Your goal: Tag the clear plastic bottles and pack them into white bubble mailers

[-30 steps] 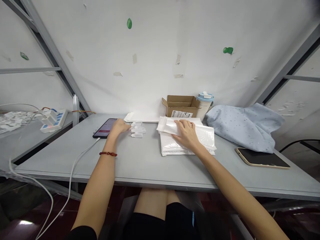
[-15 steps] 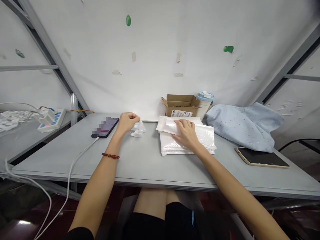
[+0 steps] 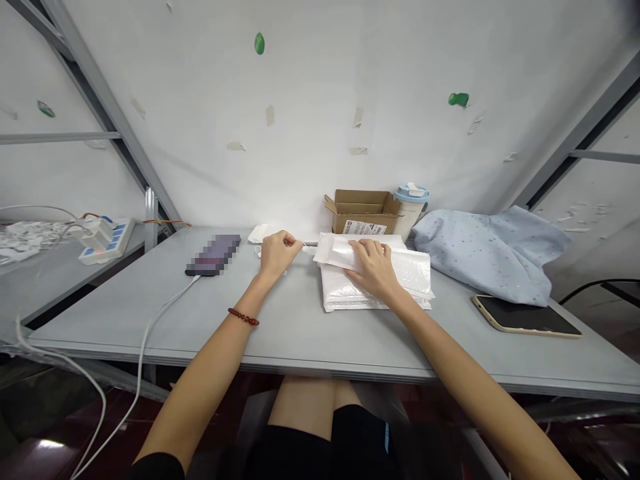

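Note:
My left hand (image 3: 279, 255) is closed in a pinch over the table, left of a stack of white bubble mailers (image 3: 375, 293). A thin, small white piece (image 3: 309, 251) trails from its fingertips toward the mailers' left edge; its kind is too small to make out. My right hand (image 3: 374, 268) curls over the top bubble mailer (image 3: 407, 267), fingers on its folded upper part and thumb at the near side. Behind and left of my left hand lies a white item (image 3: 259, 233), partly hidden by the hand.
A phone (image 3: 213, 255) on a white cable (image 3: 155, 320) lies at left, with a power strip (image 3: 107, 243) beyond. Behind the mailers stand an open cardboard box (image 3: 367, 203) and a lidded cup (image 3: 411, 207). A light blue cloth (image 3: 485, 250) and second phone (image 3: 525, 315) are at right.
My left hand has moved right, toward the mailers, with the small white piece at its fingertips. My right hand stays on the stack. The charging phone's screen looks darker.

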`<action>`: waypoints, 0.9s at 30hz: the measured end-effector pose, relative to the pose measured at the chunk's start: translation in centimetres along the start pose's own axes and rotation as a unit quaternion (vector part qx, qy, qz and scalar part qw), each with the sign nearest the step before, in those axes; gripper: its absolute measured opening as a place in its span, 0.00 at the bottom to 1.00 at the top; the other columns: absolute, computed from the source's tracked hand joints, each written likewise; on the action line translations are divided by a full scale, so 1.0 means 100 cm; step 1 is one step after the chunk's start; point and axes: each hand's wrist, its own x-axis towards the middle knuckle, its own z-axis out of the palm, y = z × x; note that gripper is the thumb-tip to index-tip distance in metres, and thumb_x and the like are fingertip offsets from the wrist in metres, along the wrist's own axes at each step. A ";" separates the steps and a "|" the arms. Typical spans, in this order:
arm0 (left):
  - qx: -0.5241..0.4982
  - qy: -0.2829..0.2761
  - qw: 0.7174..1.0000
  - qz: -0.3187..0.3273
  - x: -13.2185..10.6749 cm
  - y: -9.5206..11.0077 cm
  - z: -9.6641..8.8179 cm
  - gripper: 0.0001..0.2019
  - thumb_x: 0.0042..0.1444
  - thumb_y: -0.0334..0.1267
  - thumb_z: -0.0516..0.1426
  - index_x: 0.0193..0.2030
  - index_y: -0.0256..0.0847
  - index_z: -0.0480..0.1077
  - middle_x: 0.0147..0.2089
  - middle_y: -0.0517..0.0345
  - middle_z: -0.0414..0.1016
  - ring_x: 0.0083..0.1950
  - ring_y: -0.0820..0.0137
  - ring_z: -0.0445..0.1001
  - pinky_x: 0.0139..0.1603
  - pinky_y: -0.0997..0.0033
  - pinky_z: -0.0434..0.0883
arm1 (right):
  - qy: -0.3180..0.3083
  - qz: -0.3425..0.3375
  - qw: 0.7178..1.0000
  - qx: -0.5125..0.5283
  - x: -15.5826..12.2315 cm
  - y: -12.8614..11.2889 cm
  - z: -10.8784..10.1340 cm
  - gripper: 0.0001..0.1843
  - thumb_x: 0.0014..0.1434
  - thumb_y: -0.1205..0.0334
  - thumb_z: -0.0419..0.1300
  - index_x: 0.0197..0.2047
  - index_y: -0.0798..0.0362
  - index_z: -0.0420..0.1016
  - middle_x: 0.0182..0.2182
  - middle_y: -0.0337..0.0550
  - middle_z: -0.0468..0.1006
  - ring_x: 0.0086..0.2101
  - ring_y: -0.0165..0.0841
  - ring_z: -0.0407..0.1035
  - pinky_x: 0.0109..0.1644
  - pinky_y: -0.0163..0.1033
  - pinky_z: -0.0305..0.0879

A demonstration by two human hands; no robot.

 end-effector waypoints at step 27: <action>-0.114 -0.217 0.961 0.128 -0.024 0.018 0.020 0.10 0.48 0.35 0.55 0.34 0.42 0.78 0.34 0.56 0.75 0.39 0.68 0.69 0.37 0.71 0.66 | 0.000 -0.028 1.000 0.005 0.000 -0.006 0.001 0.26 0.54 0.58 0.57 0.55 0.55 0.63 0.48 0.55 0.67 0.48 0.45 0.59 0.53 0.49 0.48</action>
